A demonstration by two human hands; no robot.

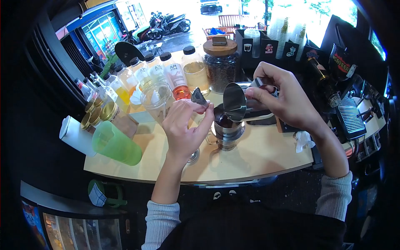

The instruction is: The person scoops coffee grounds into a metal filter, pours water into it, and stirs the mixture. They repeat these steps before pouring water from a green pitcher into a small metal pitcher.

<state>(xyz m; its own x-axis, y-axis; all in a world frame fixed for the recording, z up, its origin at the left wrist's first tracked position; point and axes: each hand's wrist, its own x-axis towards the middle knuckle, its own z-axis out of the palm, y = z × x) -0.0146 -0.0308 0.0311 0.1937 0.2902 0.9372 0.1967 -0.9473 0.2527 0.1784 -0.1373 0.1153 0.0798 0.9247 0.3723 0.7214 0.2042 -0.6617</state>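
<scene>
R hand grips a metal jug, tilted, mouth over a metal cup w/ dark contents on the counter. L hand pinches a small dark pc. just left of the jug. Clear cup beyond L hand. Far side: black-capped btls, big jar w/ wood lid. Near left: green cup, white cup tilted, gold-lid jars. Right: crumpled tissue; far right, stacked cups.

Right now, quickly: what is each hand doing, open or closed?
Left hand: closed, fingers pinching a small dark triangular piece.
Right hand: closed, gripping a shiny silver metal piece with a rounded face.
</scene>
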